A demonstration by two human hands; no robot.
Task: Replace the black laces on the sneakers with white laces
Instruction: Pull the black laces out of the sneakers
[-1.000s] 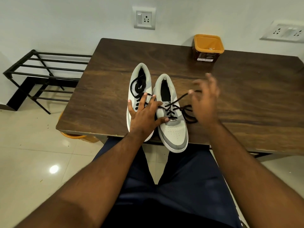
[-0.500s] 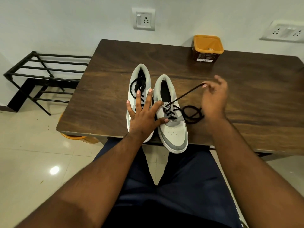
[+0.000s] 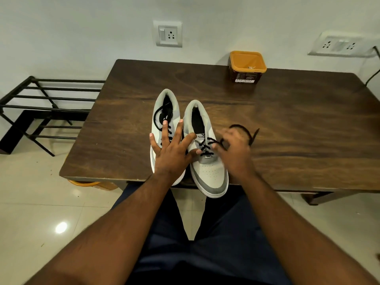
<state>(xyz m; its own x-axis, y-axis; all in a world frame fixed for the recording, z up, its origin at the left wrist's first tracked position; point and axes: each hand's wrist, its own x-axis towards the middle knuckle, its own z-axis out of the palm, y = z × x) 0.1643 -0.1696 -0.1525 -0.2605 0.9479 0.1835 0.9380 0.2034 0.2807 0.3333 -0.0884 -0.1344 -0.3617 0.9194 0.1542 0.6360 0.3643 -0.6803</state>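
We see two grey-white sneakers (image 3: 207,171) side by side at the table's (image 3: 287,120) near edge, toes overhanging; the right one's black lace (image 3: 242,128) trails loose.

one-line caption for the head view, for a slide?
Left hand steadies two sneakers on a wooden table while right hand works the black lace loose.

My right hand (image 3: 234,153) is motion-blurred; whether its fingertips pinch the black lace (image 3: 207,144) cannot be told. My left hand (image 3: 171,153) covers the toe half and most eyelets of the left sneaker (image 3: 164,108). The tongue print on the right sneaker (image 3: 209,171) is partly hidden. The label on the orange-lidded tub (image 3: 245,66) is too small to read. The black rack (image 3: 41,103) is cut off at the left edge, the table (image 3: 298,124) at the right.
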